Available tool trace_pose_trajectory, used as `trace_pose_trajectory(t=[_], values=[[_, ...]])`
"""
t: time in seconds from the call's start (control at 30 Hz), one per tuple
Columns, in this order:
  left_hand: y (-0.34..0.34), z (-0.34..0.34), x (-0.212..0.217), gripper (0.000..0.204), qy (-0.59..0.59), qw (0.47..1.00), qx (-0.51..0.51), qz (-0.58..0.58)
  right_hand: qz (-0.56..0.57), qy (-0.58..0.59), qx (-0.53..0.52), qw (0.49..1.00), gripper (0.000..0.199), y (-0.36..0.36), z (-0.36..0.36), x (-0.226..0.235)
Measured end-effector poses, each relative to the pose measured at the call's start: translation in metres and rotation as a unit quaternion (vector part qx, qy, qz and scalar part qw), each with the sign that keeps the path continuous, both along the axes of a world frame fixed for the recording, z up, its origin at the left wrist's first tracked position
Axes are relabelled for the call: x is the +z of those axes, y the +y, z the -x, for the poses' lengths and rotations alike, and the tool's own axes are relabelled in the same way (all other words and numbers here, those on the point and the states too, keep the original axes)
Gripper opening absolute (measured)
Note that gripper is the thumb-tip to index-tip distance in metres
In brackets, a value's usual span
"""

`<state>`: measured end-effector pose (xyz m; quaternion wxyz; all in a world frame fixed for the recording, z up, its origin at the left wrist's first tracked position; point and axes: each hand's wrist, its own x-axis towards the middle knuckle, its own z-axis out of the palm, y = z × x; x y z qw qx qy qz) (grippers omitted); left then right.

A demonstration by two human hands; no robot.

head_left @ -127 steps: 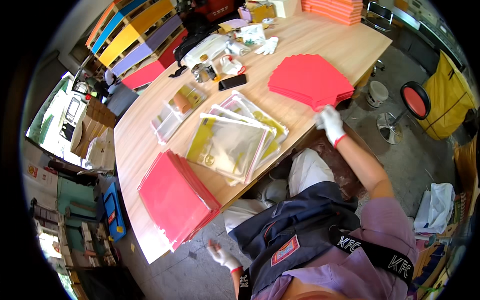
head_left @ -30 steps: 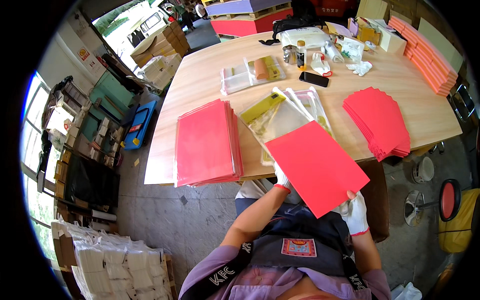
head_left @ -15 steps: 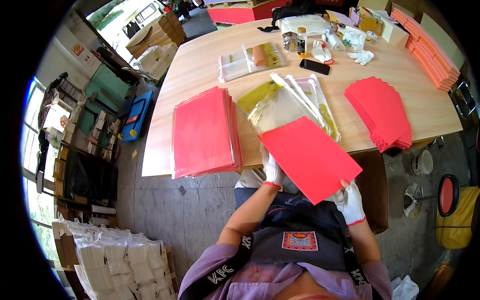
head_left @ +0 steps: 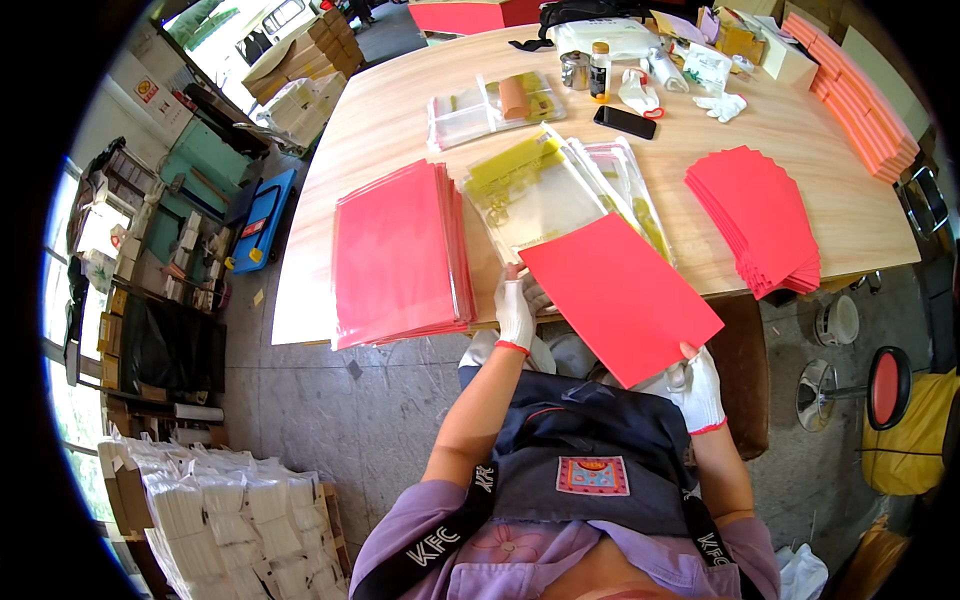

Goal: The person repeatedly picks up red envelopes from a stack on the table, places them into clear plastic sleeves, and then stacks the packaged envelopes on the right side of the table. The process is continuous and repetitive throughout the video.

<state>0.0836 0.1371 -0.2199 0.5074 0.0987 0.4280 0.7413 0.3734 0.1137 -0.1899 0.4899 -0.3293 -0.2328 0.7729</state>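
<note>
My right hand (head_left: 697,390), in a white glove with bare fingertips, grips the near right corner of a red card sheet (head_left: 620,300), thumb on top. The sheet is tilted, and its far end lies over a stack of clear plastic bags (head_left: 540,205) with olive-yellow printed bands. At the bags' near edge, my left hand (head_left: 515,315), gloved likewise, has its fingertips closed on the top bag beside the sheet's left corner. Some of its fingers are partly hidden. Left of the bags lies a pile of red sheets in clear bags (head_left: 395,255).
A fanned stack of red cards (head_left: 755,215) lies on the right of the wooden table (head_left: 380,120). More clear bags (head_left: 460,118), a black phone (head_left: 625,122), a bottle (head_left: 600,75) and a spare glove (head_left: 722,106) are farther back. A stool (head_left: 885,390) stands at right.
My left hand has come out from under the red sheet and moved left to the bag's edge. My right hand still holds the sheet. The view has shifted slightly.
</note>
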Motion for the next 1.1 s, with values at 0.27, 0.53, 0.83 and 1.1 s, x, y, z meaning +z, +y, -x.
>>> trace_pose_trajectory(t=[0.27, 0.53, 0.83, 1.1], values=[[0.003, 0.017, -0.006, 0.021, 0.126, 0.990, -0.048, 0.028, 0.022, -0.042, 0.003, 0.999, 0.019, 0.019, -0.016, -0.008], [-0.029, -0.008, 0.011, 0.018, 0.323, 0.941, -0.070, 0.075, -0.015, -0.036, 0.076, 0.996, 0.024, 0.018, -0.022, -0.004], [-0.010, -0.028, -0.048, 0.031, 0.075, 0.995, 0.005, 0.071, 0.044, 0.001, 0.039, 0.998, 0.029, -0.019, 0.019, 0.016], [-0.050, -0.078, -0.068, 0.028, 0.058, 0.991, -0.108, -0.049, 0.087, -0.054, 0.073, 0.992, 0.022, -0.031, 0.022, 0.008]])
